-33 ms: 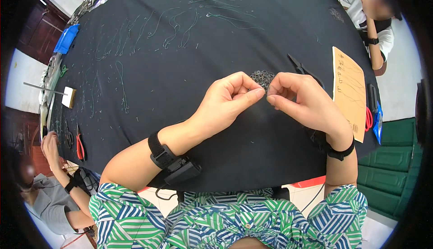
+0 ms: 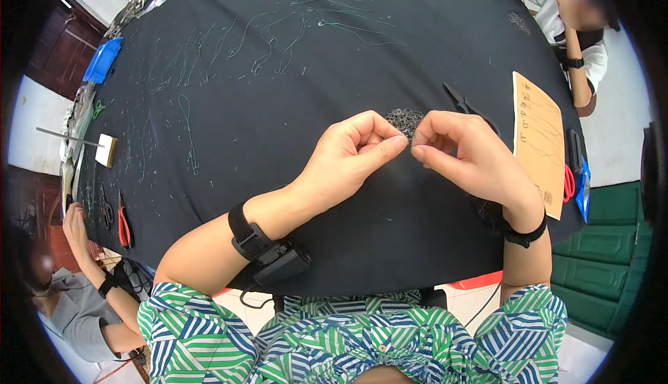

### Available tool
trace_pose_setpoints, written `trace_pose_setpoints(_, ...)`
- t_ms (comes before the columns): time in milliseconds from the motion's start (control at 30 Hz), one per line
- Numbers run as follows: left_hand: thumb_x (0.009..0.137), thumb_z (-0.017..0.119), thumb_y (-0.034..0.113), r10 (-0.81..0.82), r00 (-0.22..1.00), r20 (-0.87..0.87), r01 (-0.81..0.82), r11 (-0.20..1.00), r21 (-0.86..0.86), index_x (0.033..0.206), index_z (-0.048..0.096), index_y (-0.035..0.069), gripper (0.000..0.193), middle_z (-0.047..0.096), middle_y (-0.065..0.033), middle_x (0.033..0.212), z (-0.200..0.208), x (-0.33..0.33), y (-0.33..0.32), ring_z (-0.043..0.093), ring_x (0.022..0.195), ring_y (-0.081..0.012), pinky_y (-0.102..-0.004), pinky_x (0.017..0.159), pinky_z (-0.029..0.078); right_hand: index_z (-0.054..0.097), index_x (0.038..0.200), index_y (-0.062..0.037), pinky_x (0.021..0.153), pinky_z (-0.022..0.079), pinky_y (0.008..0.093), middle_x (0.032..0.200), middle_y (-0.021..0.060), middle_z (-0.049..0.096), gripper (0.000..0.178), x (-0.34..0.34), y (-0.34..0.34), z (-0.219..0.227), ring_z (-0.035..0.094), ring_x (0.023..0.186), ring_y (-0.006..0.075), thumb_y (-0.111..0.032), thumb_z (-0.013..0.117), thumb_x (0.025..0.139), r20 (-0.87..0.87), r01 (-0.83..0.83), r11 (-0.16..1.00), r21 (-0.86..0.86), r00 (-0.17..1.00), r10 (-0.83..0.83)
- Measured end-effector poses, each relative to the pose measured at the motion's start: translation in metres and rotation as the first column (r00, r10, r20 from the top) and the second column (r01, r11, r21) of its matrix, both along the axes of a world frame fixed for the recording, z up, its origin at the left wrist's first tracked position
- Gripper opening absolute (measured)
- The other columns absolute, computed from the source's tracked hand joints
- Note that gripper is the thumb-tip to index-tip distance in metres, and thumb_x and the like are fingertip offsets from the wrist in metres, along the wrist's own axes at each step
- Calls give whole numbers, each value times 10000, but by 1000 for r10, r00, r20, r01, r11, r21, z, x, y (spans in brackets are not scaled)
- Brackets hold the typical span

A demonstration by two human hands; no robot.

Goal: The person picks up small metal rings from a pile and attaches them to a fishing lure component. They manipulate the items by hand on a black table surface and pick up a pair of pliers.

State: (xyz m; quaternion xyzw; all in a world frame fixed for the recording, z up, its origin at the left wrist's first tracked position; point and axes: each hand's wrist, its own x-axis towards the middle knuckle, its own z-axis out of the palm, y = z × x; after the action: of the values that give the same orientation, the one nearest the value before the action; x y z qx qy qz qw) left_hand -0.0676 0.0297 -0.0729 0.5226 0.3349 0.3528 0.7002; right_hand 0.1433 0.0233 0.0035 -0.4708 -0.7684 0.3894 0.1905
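Left hand point(image 2: 356, 149): thumb and finger together; can't tell on what.
Right hand point(image 2: 467, 153): finger and thumb curl close; can't tell if they touch.
Metal bits point(image 2: 404, 117): piled on the black cloth point(image 2: 390, 245), just past both hands.
Feel: likely light, hard, maybe pokey and tangly.
Good hold: probably a bit's middle, not its tip.

At 12 o'clock from the gap between your left hand point(image 2: 355, 153) and right hand point(image 2: 470, 149), you have a small pile point(image 2: 404, 117) of tiny, dark, silvery metal pieces. It lies loosely heaped on the table point(image 2: 271, 140), its pieces overlapping at many angles, its near edge partly covered by your fingers.
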Motion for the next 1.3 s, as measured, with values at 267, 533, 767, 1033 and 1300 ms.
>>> trace_pose_setpoints(267, 989, 621, 194, 60, 998, 28, -59, 998, -40, 1027, 623, 55, 144, 622, 53, 864, 4, 0, -1, 508, 723, 9, -163, 633, 391, 639, 897, 26, 615, 503, 266, 747, 89, 659, 150, -4, -1, 0, 643, 667, 129, -115, 685, 881, -22, 100, 987, 125, 995, -98)
trace_pose_setpoints(533, 995, 613, 190, 62, 997, 41, -62, 998, -21, 1035, 618, 53, 142, 630, 44, 886, 1, 0, 0, 517, 738, 6, -164, 642, 399, 646, 879, 24, 610, 517, 272, 754, 95, 661, 144, -6, 0, 1, 664, 664, 157, -108, 701, 866, 6, 92, 979, 180, 995, -95)
trace_pose_setpoints(767, 994, 611, 177, 56, 998, 37, -56, 998, -20, 1027, 615, 51, 130, 629, 40, 894, 0, 0, 0, 529, 770, -4, -175, 680, 418, 641, 869, 18, 608, 518, 283, 752, 105, 649, 128, -6, 0, -1, 666, 666, 169, -92, 702, 852, -7, 67, 975, 212, 998, -67)
trace_pose_setpoints(1033, 977, 635, 179, 58, 998, 33, -55, 996, -70, 1001, 621, 62, 120, 612, 56, 849, 7, 1, -2, 503, 729, 2, -173, 639, 388, 608, 843, -37, 599, 514, 323, 911, 81, 637, 103, -4, 2, 1, 665, 707, 237, -51, 699, 798, 26, -14, 900, 435, 1000, 3)
trace_pose_setpoints(1300, 968, 633, 150, 23, 999, -47, -24, 1000, -16, 952, 633, 60, 91, 600, 66, 835, 7, 1, -2, 490, 723, -1, -188, 639, 386, 585, 814, -46, 598, 499, 354, 877, 71, 622, 126, -2, 2, -6, 645, 729, 267, -42, 703, 770, 112, -149, 825, 545, 988, 105)
